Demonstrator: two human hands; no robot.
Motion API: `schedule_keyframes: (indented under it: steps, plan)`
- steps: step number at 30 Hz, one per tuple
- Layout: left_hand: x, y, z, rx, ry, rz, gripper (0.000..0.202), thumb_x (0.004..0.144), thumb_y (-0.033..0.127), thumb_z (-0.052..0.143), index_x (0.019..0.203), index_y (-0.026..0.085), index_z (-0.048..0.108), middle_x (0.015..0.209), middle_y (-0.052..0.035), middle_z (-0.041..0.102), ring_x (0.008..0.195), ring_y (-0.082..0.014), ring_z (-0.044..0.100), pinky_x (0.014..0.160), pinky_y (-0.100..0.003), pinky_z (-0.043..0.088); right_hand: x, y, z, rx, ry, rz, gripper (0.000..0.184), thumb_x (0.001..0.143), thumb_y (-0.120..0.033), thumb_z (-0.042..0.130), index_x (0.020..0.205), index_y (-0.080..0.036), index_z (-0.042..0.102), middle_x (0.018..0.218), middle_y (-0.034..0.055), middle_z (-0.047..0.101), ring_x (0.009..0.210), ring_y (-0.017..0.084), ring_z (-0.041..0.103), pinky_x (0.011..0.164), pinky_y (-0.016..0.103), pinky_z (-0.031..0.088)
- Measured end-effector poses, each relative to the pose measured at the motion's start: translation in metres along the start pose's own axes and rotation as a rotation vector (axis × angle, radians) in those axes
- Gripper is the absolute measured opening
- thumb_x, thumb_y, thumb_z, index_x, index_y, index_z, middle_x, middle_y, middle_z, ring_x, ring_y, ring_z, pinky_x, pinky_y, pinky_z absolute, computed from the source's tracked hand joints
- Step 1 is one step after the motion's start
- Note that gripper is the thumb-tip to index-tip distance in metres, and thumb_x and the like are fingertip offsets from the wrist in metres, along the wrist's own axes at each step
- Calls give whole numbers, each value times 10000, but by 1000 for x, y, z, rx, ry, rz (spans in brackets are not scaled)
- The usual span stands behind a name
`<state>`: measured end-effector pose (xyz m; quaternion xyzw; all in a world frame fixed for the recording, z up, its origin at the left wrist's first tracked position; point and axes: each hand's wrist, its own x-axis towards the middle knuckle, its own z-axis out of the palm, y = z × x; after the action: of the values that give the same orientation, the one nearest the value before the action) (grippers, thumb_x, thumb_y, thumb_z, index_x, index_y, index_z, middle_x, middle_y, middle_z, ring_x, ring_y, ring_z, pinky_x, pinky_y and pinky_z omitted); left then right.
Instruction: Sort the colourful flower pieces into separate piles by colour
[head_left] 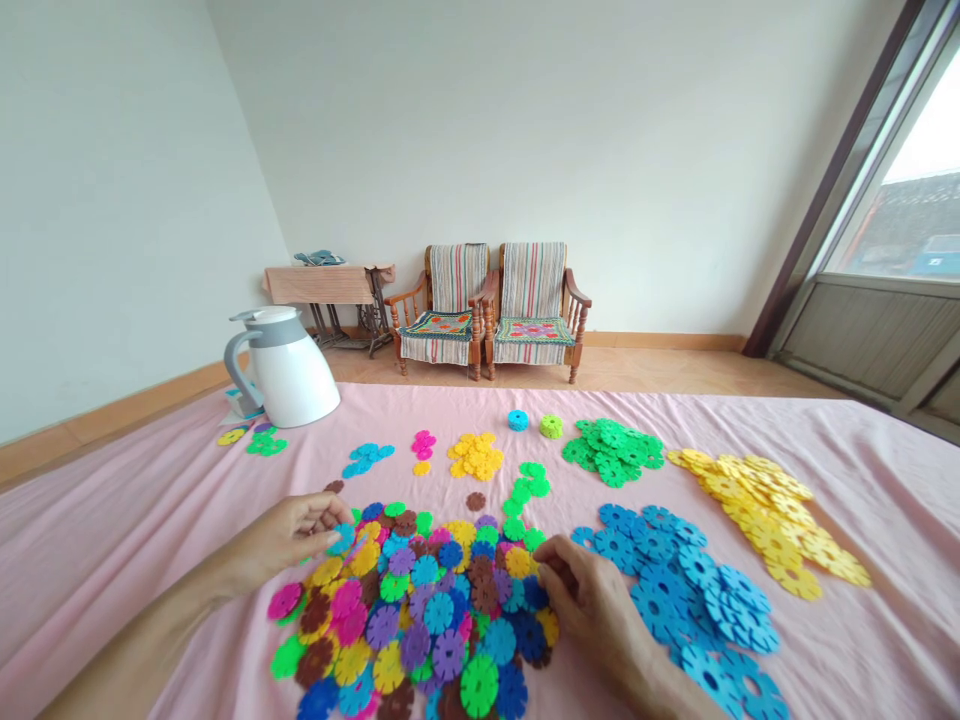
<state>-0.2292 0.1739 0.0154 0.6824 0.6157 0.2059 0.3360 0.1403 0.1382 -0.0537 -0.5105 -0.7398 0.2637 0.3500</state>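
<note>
One jumbled pile of discs (420, 605), flat and notched (pink, purple, brown, yellow, green, blue), lies at six o'clock. At the pile's ten o'clock the left hand (300, 532) is half-curled against a light-blue disc (343, 540), grip unclear; at three the right hand (592, 600) is curled, contents impossible to tell. Two small stacks (517, 421) stand at one, one jug (294, 375) at eleven.

White-and-grey rounded jug (294, 375), left foreground; behind, a pink-draped, dark-legged table (319, 285) stands beside two brown wooden armchairs (490, 300) bearing striped covers (533, 280).
</note>
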Motion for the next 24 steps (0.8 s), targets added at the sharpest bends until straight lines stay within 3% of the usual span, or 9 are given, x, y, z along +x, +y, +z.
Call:
schedule_keyframes:
  steps: [6, 11, 13, 19, 24]
  plan:
    - [2, 7, 5, 44, 9, 8, 304, 706, 435, 585, 864, 184, 651, 687, 0, 566, 673, -170, 546, 623, -255, 450, -1, -1, -2, -4, -4, 12, 182, 886, -257, 396, 852, -185, 559, 637, -17, 556, 566, 130, 512, 535, 222, 361]
    - [-8, 13, 18, 30, -207, 66, 363, 717, 373, 609, 1046, 224, 652, 719, 12, 546, 662, -155, 507, 606, -234, 411, 0, -1, -2, -9, -1, 11, 173, 884, -253, 406, 858, -185, 562, 625, -24, 544, 554, 126, 503, 527, 221, 351]
    - [-12, 15, 26, 71, -242, 96, 351, 718, 339, 613, 1052, 236, 649, 700, 22, 511, 661, -152, 488, 607, -227, 393, 0, 0, -2, -10, -1, 8, 170, 883, -254, 409, 858, -185, 563, 621, -25, 540, 550, 125, 501, 525, 221, 349]
    - [-11, 18, 42, 151, -164, 157, 175, 728, 330, 603, 819, 180, 602, 711, 24, 487, 623, -120, 422, 587, -215, 362, 1, 0, -1, 4, 2, 9, 170, 883, -259, 411, 849, -185, 560, 627, -18, 551, 556, 128, 508, 522, 222, 347]
    - [1, 14, 32, -3, -132, 107, 235, 751, 410, 580, 774, 181, 532, 675, 39, 488, 594, -110, 450, 562, -216, 361, 2, 1, 0, 2, -1, 7, 159, 879, -254, 413, 847, -189, 555, 621, -24, 534, 553, 128, 501, 517, 220, 340]
